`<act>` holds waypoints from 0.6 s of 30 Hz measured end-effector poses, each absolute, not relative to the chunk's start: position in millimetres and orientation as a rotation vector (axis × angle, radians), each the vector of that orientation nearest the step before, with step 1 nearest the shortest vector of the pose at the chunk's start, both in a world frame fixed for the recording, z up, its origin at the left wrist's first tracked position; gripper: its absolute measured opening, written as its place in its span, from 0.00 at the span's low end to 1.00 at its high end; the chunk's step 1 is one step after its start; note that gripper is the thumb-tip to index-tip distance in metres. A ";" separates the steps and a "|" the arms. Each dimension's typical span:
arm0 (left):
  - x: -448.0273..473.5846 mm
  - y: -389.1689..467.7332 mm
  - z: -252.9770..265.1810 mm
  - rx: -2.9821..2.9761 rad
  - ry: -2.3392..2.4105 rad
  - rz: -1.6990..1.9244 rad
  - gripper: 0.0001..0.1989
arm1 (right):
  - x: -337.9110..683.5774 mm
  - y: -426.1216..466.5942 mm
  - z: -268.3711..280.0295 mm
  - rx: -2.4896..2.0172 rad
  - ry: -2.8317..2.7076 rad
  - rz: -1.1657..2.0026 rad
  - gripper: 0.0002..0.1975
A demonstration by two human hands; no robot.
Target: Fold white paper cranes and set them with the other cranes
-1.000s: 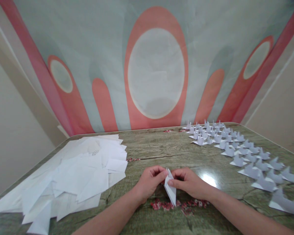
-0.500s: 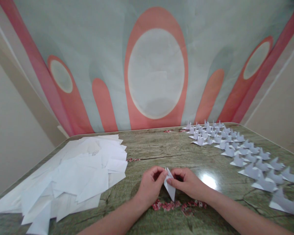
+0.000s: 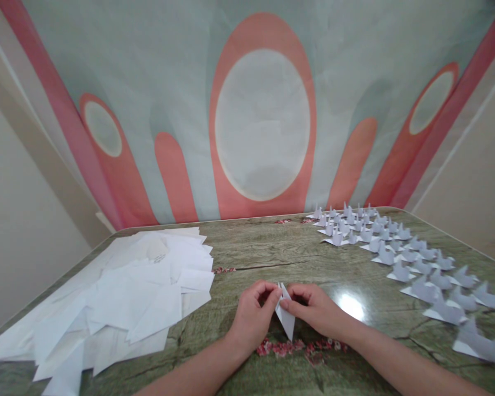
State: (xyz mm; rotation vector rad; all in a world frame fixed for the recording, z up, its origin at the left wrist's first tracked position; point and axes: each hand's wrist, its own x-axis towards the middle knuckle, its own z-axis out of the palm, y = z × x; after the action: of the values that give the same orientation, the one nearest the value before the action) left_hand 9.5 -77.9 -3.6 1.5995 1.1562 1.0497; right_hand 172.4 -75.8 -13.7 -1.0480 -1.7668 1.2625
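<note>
Between my two hands is a small piece of folded white paper, narrow and diamond-shaped, with a split upper end and a point toward me. My left hand pinches its upper left part between thumb and fingers. From the other side, my right hand grips its upper right edge, the thumb lying across the paper. The fingertips hide part of the upper folds. Both hands rest low over the table, close together.
A spread pile of white paper sheets covers the left of the wood-patterned table. Rows of several folded paper birds stand along the right side. Behind the table rises a wall covering with pink and grey-green shapes.
Both hands keep their grip on the folded paper and barely move. The paper's lower point has shifted very slightly to the left.
</note>
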 end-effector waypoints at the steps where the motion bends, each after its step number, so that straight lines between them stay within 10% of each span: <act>1: 9.5 -78.0 -3.4 1.594 1.156 1.048 0.09 | 172.7 -76.1 -13.6 -1.040 -1.762 1.268 0.15; 18: 11.7 -74.4 -2.3 1.266 1.054 1.044 0.09 | 171.7 -76.3 -10.0 -1.070 -1.778 1.220 0.18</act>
State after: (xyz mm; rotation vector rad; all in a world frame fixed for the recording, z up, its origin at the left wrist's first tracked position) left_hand 11.7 -74.4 -2.3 1.2659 1.0540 1.0438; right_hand 171.7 -76.3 -10.0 -1.0701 -1.7777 1.2196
